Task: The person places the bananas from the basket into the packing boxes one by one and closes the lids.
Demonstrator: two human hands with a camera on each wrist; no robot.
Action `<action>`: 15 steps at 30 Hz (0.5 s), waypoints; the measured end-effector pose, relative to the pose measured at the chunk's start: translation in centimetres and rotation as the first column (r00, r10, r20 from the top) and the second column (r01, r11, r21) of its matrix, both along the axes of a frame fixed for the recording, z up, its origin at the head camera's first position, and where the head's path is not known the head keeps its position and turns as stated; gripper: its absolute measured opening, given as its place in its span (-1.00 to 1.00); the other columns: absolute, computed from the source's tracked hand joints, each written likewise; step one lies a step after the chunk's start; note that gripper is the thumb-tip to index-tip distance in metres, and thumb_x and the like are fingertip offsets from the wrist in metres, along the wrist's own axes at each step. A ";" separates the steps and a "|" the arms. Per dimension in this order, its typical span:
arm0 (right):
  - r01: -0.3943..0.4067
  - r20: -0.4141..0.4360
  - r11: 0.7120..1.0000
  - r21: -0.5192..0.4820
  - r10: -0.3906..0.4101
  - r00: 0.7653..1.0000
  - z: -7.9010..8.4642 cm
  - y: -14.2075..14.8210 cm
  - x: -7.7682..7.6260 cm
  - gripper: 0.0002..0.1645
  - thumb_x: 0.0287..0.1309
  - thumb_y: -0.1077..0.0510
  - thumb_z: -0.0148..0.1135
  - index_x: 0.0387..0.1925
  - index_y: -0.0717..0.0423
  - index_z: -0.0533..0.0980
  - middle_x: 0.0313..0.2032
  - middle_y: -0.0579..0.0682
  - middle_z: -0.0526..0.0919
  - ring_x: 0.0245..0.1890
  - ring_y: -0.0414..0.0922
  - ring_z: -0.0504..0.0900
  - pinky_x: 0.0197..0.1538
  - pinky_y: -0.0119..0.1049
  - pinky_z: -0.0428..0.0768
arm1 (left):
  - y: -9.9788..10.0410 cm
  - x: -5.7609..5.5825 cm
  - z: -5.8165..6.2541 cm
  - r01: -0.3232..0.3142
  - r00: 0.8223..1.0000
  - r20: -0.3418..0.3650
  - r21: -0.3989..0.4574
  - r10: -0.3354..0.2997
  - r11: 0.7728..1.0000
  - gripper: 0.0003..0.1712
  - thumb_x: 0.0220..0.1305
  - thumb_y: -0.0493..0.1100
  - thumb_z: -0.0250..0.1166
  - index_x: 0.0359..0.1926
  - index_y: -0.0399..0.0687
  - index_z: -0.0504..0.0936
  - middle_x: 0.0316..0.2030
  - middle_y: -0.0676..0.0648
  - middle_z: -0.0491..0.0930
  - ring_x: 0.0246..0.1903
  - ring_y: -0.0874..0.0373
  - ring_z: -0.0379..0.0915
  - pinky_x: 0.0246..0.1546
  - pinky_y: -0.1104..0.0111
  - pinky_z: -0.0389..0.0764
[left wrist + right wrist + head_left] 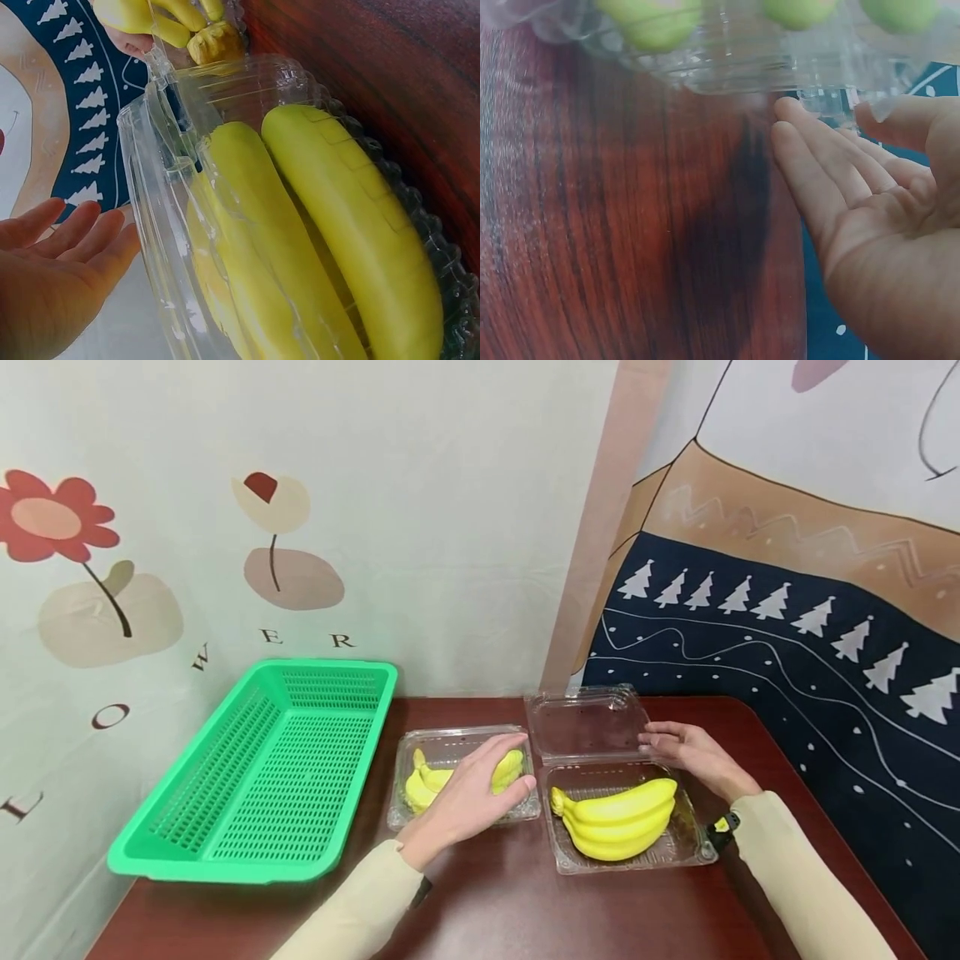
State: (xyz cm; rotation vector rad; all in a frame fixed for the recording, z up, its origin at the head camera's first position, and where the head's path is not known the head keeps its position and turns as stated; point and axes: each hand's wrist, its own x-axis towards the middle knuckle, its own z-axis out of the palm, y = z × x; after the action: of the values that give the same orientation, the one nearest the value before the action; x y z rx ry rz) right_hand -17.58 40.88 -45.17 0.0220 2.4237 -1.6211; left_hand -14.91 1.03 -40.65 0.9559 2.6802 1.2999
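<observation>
My left hand (480,781) hovers over a clear plastic clamshell box (401,777) with yellow bananas (427,787) inside, its fingers extended. In the left wrist view, the box's transparent plastic (161,247) stands beside the hand's fingertips, with the bananas (315,225) behind it. To the right, a second clamshell box (570,860) holds a bunch of bananas (618,818). Its clear lid (585,727) is folded back toward the wall. My right hand (693,756) touches the lid's right edge, fingers fairly straight, the thumb close to a clear plastic corner in the right wrist view.
A green plastic basket (356,835) with slotted sides stands at the left of the dark red wooden table (517,910). A pale printed curtain (465,527) hangs behind the table, and a navy one with white trees (750,652) hangs at the right.
</observation>
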 end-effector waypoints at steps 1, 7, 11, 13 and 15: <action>0.016 -0.004 1.000 -0.020 -0.016 1.000 0.0 0.0 0.1 -0.30 0.53 0.15 0.13 0.49 0.43 0.17 0.32 0.44 0.46 0.15 0.00 0.68 0.14 -0.25 0.66 | 0.1 0.0 0.0 0.000 1.000 -0.004 0.000 0.000 1.000 -0.25 0.40 0.13 0.28 0.50 -0.02 0.39 0.44 0.00 0.40 0.44 0.04 0.30 0.41 0.02 0.37; 0.094 -0.019 0.993 -0.075 -0.096 0.995 0.4 0.1 0.9 -0.18 0.41 0.17 0.31 0.49 0.40 0.15 0.32 0.44 0.44 -0.01 -0.23 0.71 0.10 -0.34 0.66 | 0.8 -0.3 0.1 0.011 1.000 -0.005 -0.003 -0.011 1.000 -0.25 0.40 0.13 0.28 0.51 -0.01 0.38 0.47 -0.03 0.37 0.47 0.03 0.23 0.45 0.03 0.30; 0.089 -0.053 0.993 -0.071 -0.093 0.994 0.7 0.4 1.6 -0.15 0.40 0.16 0.32 0.51 0.36 0.14 0.37 0.41 0.41 0.04 -0.28 0.69 0.11 -0.38 0.64 | 1.5 -0.9 0.3 0.020 1.000 0.020 0.014 -0.020 1.000 -0.25 0.40 0.11 0.27 0.51 -0.03 0.38 0.49 -0.04 0.34 0.48 0.01 0.21 0.46 0.02 0.28; 0.077 -0.074 0.995 -0.059 -0.081 0.994 0.8 0.7 2.1 -0.16 0.41 0.16 0.31 0.53 0.34 0.14 0.38 0.40 0.41 0.06 -0.29 0.68 0.10 -0.40 0.64 | 1.9 -1.2 0.4 0.016 0.999 0.051 0.031 -0.018 0.999 -0.24 0.39 0.11 0.26 0.52 -0.03 0.36 0.49 -0.04 0.33 0.47 0.01 0.23 0.44 0.03 0.31; 0.064 -0.092 0.997 -0.042 -0.067 0.994 0.8 1.0 2.5 -0.16 0.43 0.15 0.29 0.54 0.33 0.14 0.38 0.40 0.40 0.07 -0.30 0.67 0.10 -0.42 0.64 | 2.3 -1.5 0.4 0.013 0.995 0.100 0.056 -0.019 0.998 -0.21 0.38 0.12 0.27 0.53 -0.04 0.34 0.49 -0.06 0.32 0.45 0.00 0.27 0.42 0.02 0.35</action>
State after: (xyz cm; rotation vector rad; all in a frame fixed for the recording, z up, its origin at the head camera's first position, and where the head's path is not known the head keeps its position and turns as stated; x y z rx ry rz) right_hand -15.09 41.87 -44.32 0.0201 2.4845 -1.7338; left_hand -16.42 3.35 -40.20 0.8894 2.5696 1.3865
